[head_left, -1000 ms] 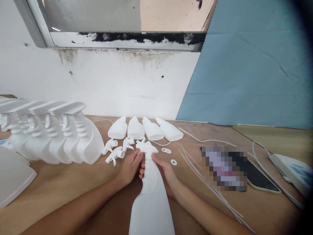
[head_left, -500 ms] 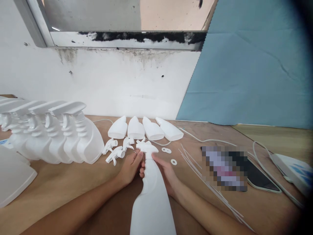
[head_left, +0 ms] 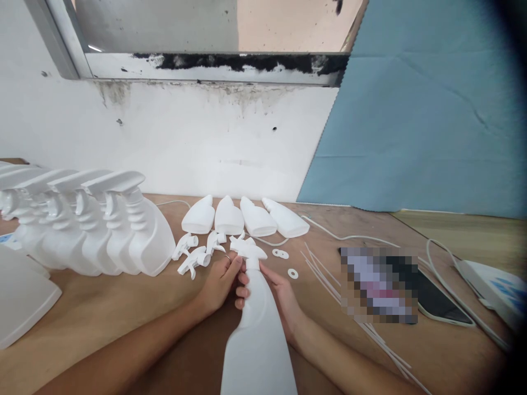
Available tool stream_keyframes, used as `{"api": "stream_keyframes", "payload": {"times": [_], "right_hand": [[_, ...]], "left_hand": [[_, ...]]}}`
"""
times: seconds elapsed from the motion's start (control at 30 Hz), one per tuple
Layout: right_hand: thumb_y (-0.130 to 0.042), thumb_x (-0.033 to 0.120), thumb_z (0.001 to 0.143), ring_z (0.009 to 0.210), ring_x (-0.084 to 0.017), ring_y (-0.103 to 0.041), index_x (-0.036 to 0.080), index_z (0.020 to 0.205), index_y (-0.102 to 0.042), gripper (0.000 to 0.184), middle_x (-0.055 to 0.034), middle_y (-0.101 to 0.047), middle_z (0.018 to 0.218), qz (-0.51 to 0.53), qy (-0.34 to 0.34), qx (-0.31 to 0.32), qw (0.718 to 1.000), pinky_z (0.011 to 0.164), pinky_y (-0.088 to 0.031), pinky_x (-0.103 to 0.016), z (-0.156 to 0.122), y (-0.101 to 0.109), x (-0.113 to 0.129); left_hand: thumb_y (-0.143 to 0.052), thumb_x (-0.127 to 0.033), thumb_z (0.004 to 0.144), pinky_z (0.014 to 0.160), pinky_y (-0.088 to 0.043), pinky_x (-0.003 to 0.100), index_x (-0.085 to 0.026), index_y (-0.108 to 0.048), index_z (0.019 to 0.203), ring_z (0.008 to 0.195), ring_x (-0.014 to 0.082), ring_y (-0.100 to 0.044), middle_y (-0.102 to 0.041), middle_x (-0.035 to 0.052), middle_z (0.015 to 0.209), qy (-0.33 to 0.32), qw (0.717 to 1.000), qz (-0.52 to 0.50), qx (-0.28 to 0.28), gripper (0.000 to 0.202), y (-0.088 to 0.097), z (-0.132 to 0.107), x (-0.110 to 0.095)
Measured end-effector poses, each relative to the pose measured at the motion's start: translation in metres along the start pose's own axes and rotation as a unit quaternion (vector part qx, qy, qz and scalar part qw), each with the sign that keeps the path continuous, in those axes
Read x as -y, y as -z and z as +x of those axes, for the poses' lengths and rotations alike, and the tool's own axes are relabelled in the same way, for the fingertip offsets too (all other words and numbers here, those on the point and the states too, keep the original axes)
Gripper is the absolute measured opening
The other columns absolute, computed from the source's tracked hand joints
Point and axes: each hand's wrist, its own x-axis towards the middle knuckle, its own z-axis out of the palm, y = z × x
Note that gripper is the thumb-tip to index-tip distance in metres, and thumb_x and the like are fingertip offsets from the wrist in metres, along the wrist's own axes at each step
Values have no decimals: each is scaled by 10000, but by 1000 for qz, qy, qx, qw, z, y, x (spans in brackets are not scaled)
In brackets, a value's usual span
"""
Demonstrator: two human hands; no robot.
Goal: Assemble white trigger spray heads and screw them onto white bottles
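Clasping the bottle (head_left: 259,340) by its neck in the right hand (head_left: 284,302) and pinching its sprayer (head_left: 250,249) in the adjacent left hand (head_left: 222,282), presumably steadying both parts, with loose sprayers (head_left: 198,257) just beyond the left.

The held bottle (head_left: 259,345) looks like smooth white plastic with a soft, low sheen, and its spray head (head_left: 249,248) seems the same. The standing bottles (head_left: 154,244) and lying bottles (head_left: 260,219) share that satin plastic finish. The loose triggers (head_left: 196,260) are smooth moulded plastic; the washer (head_left: 292,273) is matt, its material unclear. The bench (head_left: 102,307) has a smooth wood-like top with a faint shine. The phone (head_left: 442,299) shows a dark glassy face. The blue cloth (head_left: 424,109) is matt and creased, the painted wall (head_left: 185,142) smooth but pitted, the grey window frame (head_left: 53,38) metal-like.
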Motion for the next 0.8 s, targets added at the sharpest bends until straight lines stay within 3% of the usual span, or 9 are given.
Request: {"api": "stream_keyframes", "payload": {"times": [0.57, 0.7, 0.8], "right_hand": [[-444, 534, 873, 533, -126, -467, 149, 762, -580, 423, -17, -521, 648, -60, 4, -16, 998, 575, -410, -279, 6, 12, 2], [-429, 543, 879, 529, -125, -466, 157, 832, -590, 421, -14, -529, 650, -70, 5, -4, 998, 578, -415, -280, 3, 9, 5], [-406, 579, 873, 511, -120, -443, 169, 908, -591, 451, -14, -539, 661, -68, 18, 13, 997, 568, -413, -280, -3, 4, 10]], "left_hand": [[-481, -592, 826, 351, -375, 167, -184, -423, 776, 446, 97, -556, -547, -11, 643, 19, 997, -40, 56, 415, -3, 2, 4], [-506, -621, 796, 358, -397, 191, -180, -445, 803, 443, 113, -566, -575, 2, 667, 3, 994, -76, 74, 446, -4, -2, -1], [-450, -650, 811, 364, -331, 191, -155, -516, 775, 427, 106, -534, -579, 26, 632, -27, 997, -55, 48, 501, -2, -5, -3]]}}
